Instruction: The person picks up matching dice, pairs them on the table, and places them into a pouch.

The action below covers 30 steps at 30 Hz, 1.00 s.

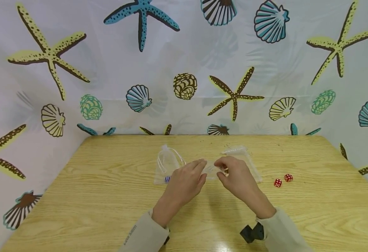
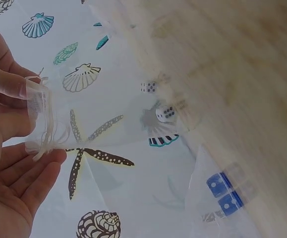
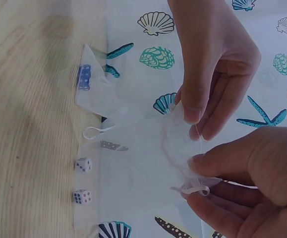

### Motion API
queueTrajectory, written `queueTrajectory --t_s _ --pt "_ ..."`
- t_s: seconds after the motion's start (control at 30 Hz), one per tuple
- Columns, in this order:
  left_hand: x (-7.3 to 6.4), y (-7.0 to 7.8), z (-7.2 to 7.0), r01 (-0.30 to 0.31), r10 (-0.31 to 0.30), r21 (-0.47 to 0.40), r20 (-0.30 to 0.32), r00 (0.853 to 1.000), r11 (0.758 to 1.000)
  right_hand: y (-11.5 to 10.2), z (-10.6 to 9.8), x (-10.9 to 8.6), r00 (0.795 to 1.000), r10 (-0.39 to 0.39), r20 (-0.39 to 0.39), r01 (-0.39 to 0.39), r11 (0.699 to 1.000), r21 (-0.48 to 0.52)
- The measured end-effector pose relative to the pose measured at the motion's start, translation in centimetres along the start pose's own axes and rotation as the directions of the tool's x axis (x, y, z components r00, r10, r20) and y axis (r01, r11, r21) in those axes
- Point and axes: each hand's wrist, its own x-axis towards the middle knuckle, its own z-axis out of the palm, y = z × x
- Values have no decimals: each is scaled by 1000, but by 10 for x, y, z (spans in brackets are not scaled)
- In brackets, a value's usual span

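Between both hands is a sheer white drawstring pouch (image 3: 138, 163), its mouth spread near the fingers. Two white dice, one of them a near die (image 3: 83, 197), lie at its far end, showing through the mesh. My left hand (image 1: 184, 182) pinches one side of the mouth between thumb and fingers. On the opposite side my right hand (image 1: 238, 178) pinches the rim, by the looped ribbon (image 3: 195, 189). Just left of the left hand lies a second sheer pouch (image 1: 165, 161) with blue dice (image 2: 224, 193) inside.
Another white mesh pouch (image 1: 251, 164) lies flat behind the right hand. Farther right on the wooden table (image 1: 108, 206) sit two red dice, a nearer die (image 1: 277, 182) and a farther die (image 1: 288, 177). A shell-and-starfish curtain (image 1: 114, 63) borders the table's back and sides.
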Motion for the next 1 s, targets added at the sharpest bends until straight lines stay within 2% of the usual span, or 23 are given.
queueTrajectory --t_s 0.17,0.33,0.43,0.53,0.63,1.0 --pt "-1 -1 0 13 -14 -23 -2 1000 1000 4 -1 -1 999 -25 30 22 997 74" --pt "-1 -2 1 18 -18 -46 0 1000 999 9 -7 1 996 -12 84 -1 989 151" --pt "0 -1 1 24 -24 -56 6 1000 998 12 -12 1 989 21 150 -51 978 204" --pt "0 0 0 29 -28 -58 18 999 998 13 -16 0 972 75 223 -131 960 247" --pt "0 0 0 30 -28 -67 37 999 997 13 -19 -1 958 122 260 -188 950 250" --pt "0 -2 -3 55 -42 -142 89 995 988 16 -20 3 962 185 203 -219 963 161"
